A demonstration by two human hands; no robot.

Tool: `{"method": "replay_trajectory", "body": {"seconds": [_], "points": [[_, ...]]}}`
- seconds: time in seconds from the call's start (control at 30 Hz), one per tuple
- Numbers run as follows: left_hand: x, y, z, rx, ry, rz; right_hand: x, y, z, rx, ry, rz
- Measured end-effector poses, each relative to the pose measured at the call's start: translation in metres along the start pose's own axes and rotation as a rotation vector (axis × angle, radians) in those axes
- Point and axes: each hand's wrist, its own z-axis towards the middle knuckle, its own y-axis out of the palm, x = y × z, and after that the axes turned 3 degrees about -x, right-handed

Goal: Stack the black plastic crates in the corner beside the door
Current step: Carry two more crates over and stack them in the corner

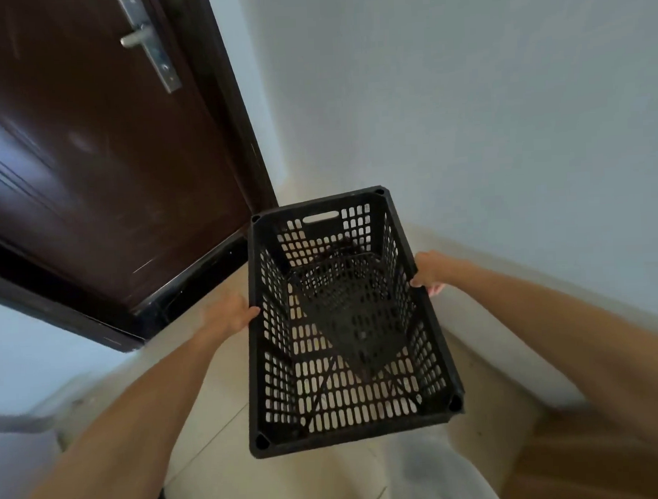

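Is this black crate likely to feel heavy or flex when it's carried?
Probably light: the crate has slotted walls and floor. Likely stiff enough: left hand and right hand grip opposite long rims without visible sag. Boxy, so unlikely to roll.

Door: a dark brown panelled door [90, 165] in a dark frame stood beyond and left of the left hand [228, 314].
Handle: a silver lever handle [136, 37] on a metal plate sat high above that hand.
Wall: a pale, plain wall [501, 91] rose beyond the right hand [430, 271].
Skirting: a cream strip [432, 241] ran just beyond the right hand.
Floor: cream tiles [212, 454] lay below both hands.
Light: soft, even, with a dull sheen on the door.
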Motion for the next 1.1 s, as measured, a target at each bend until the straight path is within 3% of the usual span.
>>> {"method": "replay_trajectory", "body": {"seconds": [0.37, 0.8, 1.1], "points": [[0.086, 0.026, 0.133, -0.137, -0.204, -0.133, 0.024, -0.101, 0.183, -0.079, -0.047, -0.113], [0.102, 0.105, 0.243, -0.25, -0.362, -0.239, 0.026, -0.079, 0.361, -0.109, -0.105, -0.238], [0.094, 0.12, 0.295, -0.253, -0.395, -0.228, 0.02, -0.06, 0.413, -0.06, -0.076, -0.223]]}}
